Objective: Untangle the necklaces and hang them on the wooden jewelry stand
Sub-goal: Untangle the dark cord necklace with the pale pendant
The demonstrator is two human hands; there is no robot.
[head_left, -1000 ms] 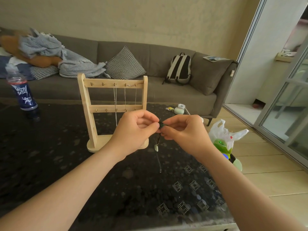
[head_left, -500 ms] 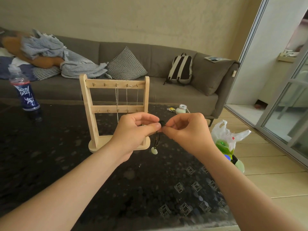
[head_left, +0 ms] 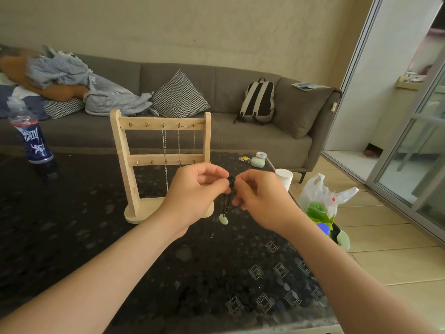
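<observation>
Your left hand and right hand: raised close together in front of the stand. The fingertips are curled in, both pinching one small dark bunch of cord between them. Neither hand is spread.

Cord: black. It drops from the pinch in a short doubled length and ends in a pale pendant. The pendant dangles over the worktop, just in front of the stand's base.

Stand: wooden, upright on the worktop, with two hooked rails. Three thin chains hang from the right-hand hooks of the top rail. The two left hooks there look bare, and so do the lower rail's.

Done, as you may judge it: the chains are hung.

Left: the cord's bunch looks not yet worked loose, and the corded necklace is not yet on a hook. No other necklace shows on the worktop, so this is probably the last.

Hard to make out:
- Your fingertips cover the bunch, so you cannot tell a knot from a slider or clasp.
- Your left hand hides the chains' lower ends.
- A link seems to join two top hooks, so three strands may not mean three necklaces.
- A tiny glint on the worktop near the pendant is too small to name.
</observation>
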